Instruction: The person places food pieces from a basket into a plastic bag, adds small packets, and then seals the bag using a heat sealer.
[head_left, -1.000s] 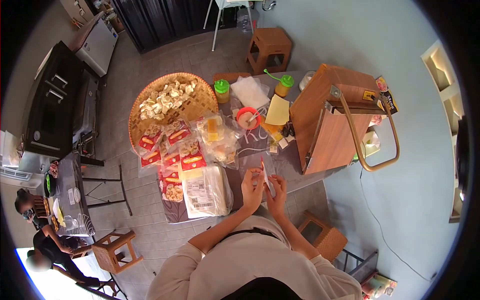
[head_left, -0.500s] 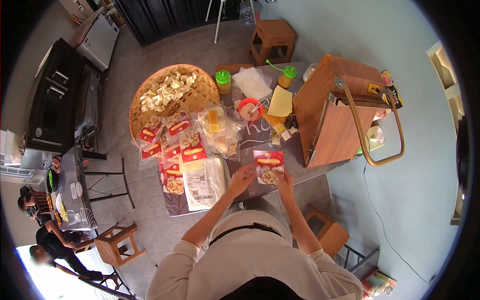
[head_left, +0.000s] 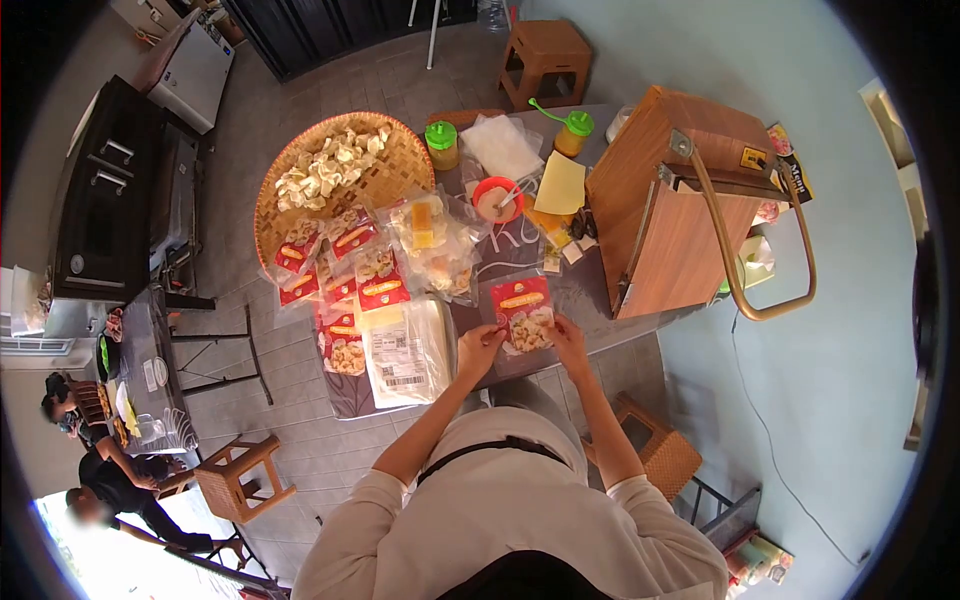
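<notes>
Both hands on one snack packet (head_left: 524, 314): clear bag, red label facing up, pale crackers showing in the lower half. Left hand (head_left: 480, 346) pinches its lower-left corner, right hand (head_left: 570, 338) grips the lower-right edge. Fingers are closed on the bag, not spread.

The packet sits low over the tabletop (head_left: 590, 298) near the front edge, just in front of the wooden box (head_left: 680, 215) with the looped metal handle. Can't tell whether it rests on the surface or is lifted slightly.

- Left of it, touching the left hand's side: stack of plastic bags (head_left: 400, 355) with a printed shipping label.
- Further left: a cluster of filled red-label packets (head_left: 345, 275), overlapping the edge of the round woven tray (head_left: 385, 185) of loose crackers.
- Behind: red bowl (head_left: 497, 198), yellow sheet (head_left: 560, 185), two green-lidded jars (head_left: 441, 145).
</notes>
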